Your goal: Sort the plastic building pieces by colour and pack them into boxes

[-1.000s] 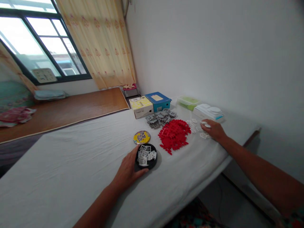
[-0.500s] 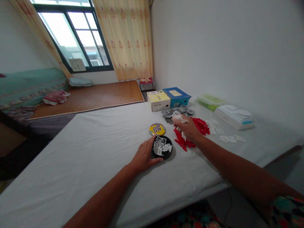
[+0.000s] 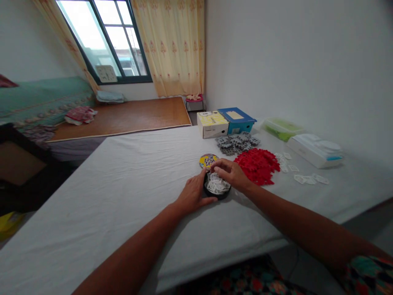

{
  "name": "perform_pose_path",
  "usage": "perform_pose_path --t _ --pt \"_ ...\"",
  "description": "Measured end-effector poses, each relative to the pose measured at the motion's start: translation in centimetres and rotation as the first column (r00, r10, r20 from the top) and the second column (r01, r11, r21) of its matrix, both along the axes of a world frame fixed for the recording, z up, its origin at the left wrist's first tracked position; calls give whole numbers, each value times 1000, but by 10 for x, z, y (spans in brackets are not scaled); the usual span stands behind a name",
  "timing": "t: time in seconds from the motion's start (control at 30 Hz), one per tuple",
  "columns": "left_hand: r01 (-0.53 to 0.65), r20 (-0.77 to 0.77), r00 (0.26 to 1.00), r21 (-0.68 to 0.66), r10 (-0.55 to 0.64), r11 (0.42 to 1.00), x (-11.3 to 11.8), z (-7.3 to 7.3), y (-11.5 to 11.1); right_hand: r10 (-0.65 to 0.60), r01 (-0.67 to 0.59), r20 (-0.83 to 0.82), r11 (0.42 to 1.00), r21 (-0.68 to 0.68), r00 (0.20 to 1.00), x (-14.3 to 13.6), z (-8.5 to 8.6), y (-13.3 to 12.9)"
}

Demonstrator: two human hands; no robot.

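Note:
A round black container (image 3: 218, 196) full of white lattice pieces (image 3: 216, 184) stands on the cloth-covered table. My left hand (image 3: 194, 192) is curved around its left side, fingers and thumb against the rim. Over the container's upper right edge is my right hand (image 3: 230, 173), its fingers bent above the white pieces; whether they hold a piece is too small to tell. The yellow patterned round lid (image 3: 208, 160) lies just behind the container, partly covered by my right fingertips. A heap of red pieces (image 3: 259, 166) is right of my right hand, with grey pieces (image 3: 236, 142) behind it.
A yellow-and-white box (image 3: 213, 124) and a blue box (image 3: 237, 119) stand at the table's back. To the right are a green-lidded clear container (image 3: 282, 128), a white box (image 3: 315, 150) and loose white pieces (image 3: 307, 179) near the wall.
My right hand has moved from above the red heap, where it held white pieces, to above the black container. More white pieces now fill the container. The view has shifted slightly.

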State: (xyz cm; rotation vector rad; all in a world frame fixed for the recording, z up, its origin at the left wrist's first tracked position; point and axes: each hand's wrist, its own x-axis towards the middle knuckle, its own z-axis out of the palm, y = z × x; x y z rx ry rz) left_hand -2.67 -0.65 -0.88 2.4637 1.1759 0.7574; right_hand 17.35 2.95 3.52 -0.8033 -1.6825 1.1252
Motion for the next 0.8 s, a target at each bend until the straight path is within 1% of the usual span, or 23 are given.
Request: perform_pose_path --t 0.07,0.13,0.17,0.2,0.23,0.27,0.3,0.33,0.37,0.43,0.47,0.5,0.53,0.57,0.6,0.63,0.67,0.7,0.73,0.77,0.8 --pt "-5 -11 1000 -4 5 1000 0 0 0 24 -29 -60 996 -82 998 3 1 -3" --pt "-5 -15 1000 1 5 1000 0 0 1 80 -103 -142 981 -165 987 6 3 -8" --pt "-5 -16 1000 4 5 1000 0 0 0 101 -131 -169 975 -180 981 9 5 -10" --pt "-5 -18 1000 7 5 1000 0 0 0 102 -131 -171 976 -172 980 14 9 -11" --pt "-6 -23 1000 8 7 1000 0 1 0 73 -94 -147 985 -143 986 20 13 -12" --pt "-9 -31 999 8 10 1000 -1 1 0 10 -20 -107 995 -97 994 29 18 -11" --pt "-13 -41 999 6 13 1000 -1 2 0 -83 81 -64 996 -41 994 41 24 -9" --pt "-16 -50 999 4 16 1000 -1 3 0 -191 192 -20 981 16 981 56 29 -5" --pt "-18 -58 998 1 18 1000 -2 3 0 -300 297 28 953 63 954 75 33 -1" --pt "-17 -64 998 3 17 1000 -3 4 0 -486 465 157 872 152 860 124 35 9" --pt "-15 -65 998 6 15 1000 -3 5 0 -553 516 253 832 201 794 152 32 13" --pt "-14 -65 998 12 14 1000 -3 5 1 -612 546 355 791 275 707 182 26 16" --pt "-13 -67 998 19 14 1000 -4 4 1 -657 546 448 753 368 606 213 17 18" --pt "-14 -71 997 26 16 1000 -4 3 1 -684 517 530 728 451 502 242 6 17" --pt "-17 -76 997 32 19 999 -5 2 2 -681 475 604 727 495 413 270 -8 15" --pt "-18 -83 996 38 21 999 -5 1 2 -667 459 672 730 505 321 294 -23 11" --pt "-19 -91 996 43 23 999 -6 0 2 -635 465 735 739 488 237 313 -37 6" --pt "-20 -98 995 48 25 999 -7 -1 2 -599 479 782 744 465 172 327 -51 2" --pt "-21 -105 994 55 26 998 -7 -2 3 -570 499 813 743 446 123 336 -63 -2" --pt "-22 -110 993 60 29 998 -7 -2 3 -552 509 828 742 436 95 341 -73 -3" --pt "-22 -115 993 65 30 998 -8 -3 3 -547 505 832 745 436 89 341 -80 -3"
